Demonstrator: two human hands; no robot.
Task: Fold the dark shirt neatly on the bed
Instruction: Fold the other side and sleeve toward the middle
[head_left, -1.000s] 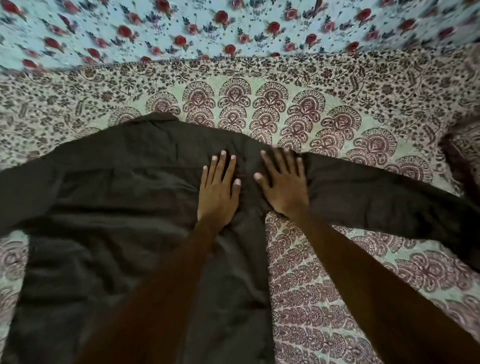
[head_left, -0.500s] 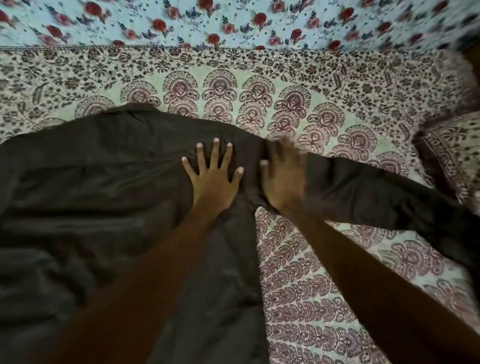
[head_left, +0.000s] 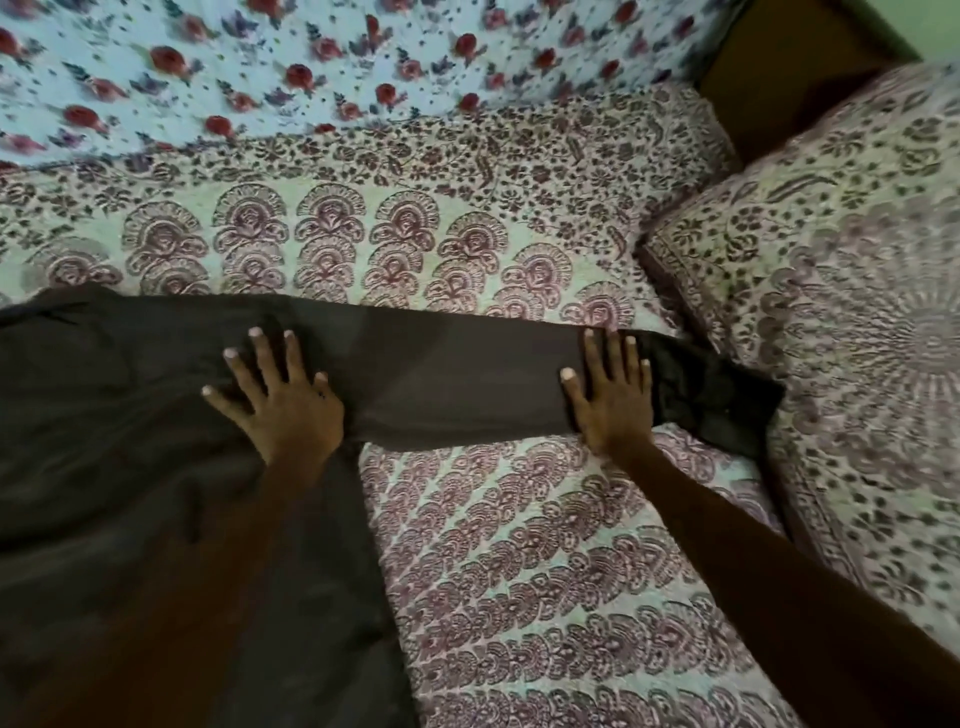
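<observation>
Head view, then: where is the dark shirt (head_left: 130, 441)?

"Spread on the bed, over the patterned sheet (head_left: 519, 571). Its body fills the left side and runs off the left and bottom edges of the picture. One sleeve (head_left: 467, 384) stretches straight out to the right."

"How far does the sleeve go?"

"Its cuff end (head_left: 717, 405) reaches the edge of the pillow (head_left: 831, 312). I cannot tell whether it laps onto it."

"What room is there round the edges?"

"Bare sheet lies below the sleeve, between the body's right edge and the pillow. A band of sheet also runs along above the sleeve, up to a blue cloth with red flowers (head_left: 311, 67). The pillow closes off the right side, with a brown board (head_left: 779, 67) behind it."

"And the hands?"

"Both arms reach forward from the bottom of the picture. The left hand (head_left: 283, 405) rests palm down where the sleeve meets the body, its fingers (head_left: 260, 358) straight and spread wide. The right hand (head_left: 613, 400) lies flat across the sleeve just short of the cuff. Its fingers (head_left: 597, 358) are straight and slightly apart, and the heel of the palm sits at the sleeve's lower edge. Neither hand pinches any cloth."
</observation>
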